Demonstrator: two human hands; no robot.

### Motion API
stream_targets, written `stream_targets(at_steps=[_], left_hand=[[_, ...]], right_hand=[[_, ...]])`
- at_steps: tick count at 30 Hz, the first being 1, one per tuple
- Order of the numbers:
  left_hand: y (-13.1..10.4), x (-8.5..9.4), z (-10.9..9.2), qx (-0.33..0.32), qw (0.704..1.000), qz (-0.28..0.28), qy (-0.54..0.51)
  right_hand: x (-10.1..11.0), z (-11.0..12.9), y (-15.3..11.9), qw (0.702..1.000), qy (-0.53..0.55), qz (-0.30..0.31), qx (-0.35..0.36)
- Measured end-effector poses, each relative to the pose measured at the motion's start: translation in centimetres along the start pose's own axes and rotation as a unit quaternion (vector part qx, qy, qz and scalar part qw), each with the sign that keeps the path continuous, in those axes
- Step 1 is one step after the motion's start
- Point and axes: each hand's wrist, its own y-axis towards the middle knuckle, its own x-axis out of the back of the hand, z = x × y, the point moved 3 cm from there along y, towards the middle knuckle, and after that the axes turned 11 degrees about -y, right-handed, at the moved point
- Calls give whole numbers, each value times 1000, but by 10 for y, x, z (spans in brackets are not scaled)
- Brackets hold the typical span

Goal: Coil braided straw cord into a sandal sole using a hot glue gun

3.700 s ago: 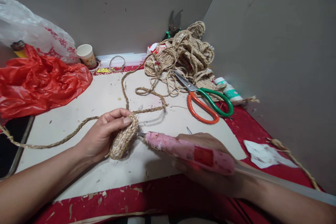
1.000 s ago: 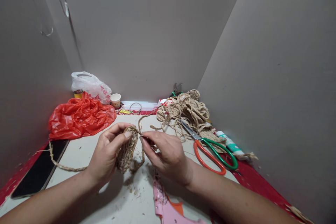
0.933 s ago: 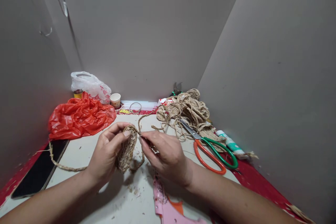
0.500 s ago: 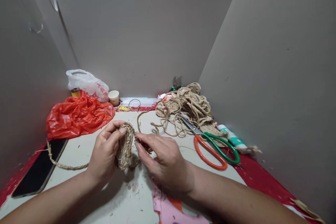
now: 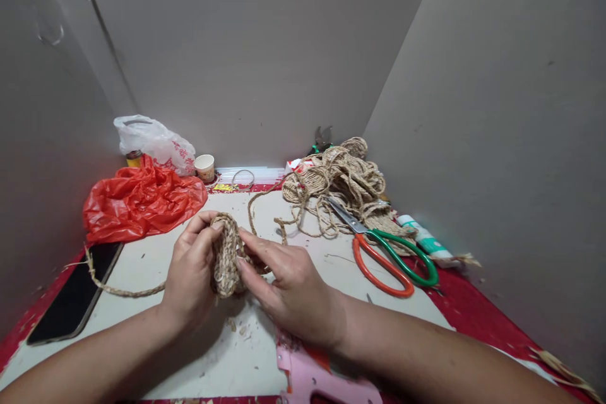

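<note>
My left hand [image 5: 190, 268] grips the braided straw piece [image 5: 228, 260] by its left edge, thumb in front. My right hand [image 5: 296, 290] pinches its opposite edge, holding it between them above the pale board [image 5: 203, 369].

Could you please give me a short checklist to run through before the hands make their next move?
1. Left hand gripping the coiled piece: ok.
2. Right hand at the piece's edge: ok.
3. Scissors clear of both hands: ok.
4. Braided cord clear of the phone: not ok, it lies across it.
5. Pink tool clear of the right arm: cannot tell, partly hidden.
</note>
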Motion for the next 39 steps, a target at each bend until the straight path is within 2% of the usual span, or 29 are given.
stream_targets(at_steps=[12, 17, 20, 23, 27, 31, 35, 39], left_hand=[[-6, -8, 0, -20, 1000, -9, -12], [-9, -15, -2, -20, 998, 47, -27], [-10, -15, -1, -25, 996, 82, 0], [-7, -14, 2, -5, 995, 93, 33], [0, -13, -1, -1, 995, 85, 46], [10, -7, -20, -26, 995, 75, 59], [19, 0, -39, -7, 991, 75, 107], [20, 5, -49, 4, 984, 68, 167]], right_hand=[[-11, -3, -6, 982, 143, 25, -119], [-7, -8, 0, 962, 200, -10, -185], [-4, -14, 6, 943, 243, -28, -227], [-4, -18, 9, 925, 282, -31, -252], [-5, -19, 7, 933, 265, -28, -241], [-3, -19, 7, 954, 225, -23, -199], [-1, -16, 9, 965, 208, 12, -157], [0, -12, 9, 972, 205, 30, -111]])
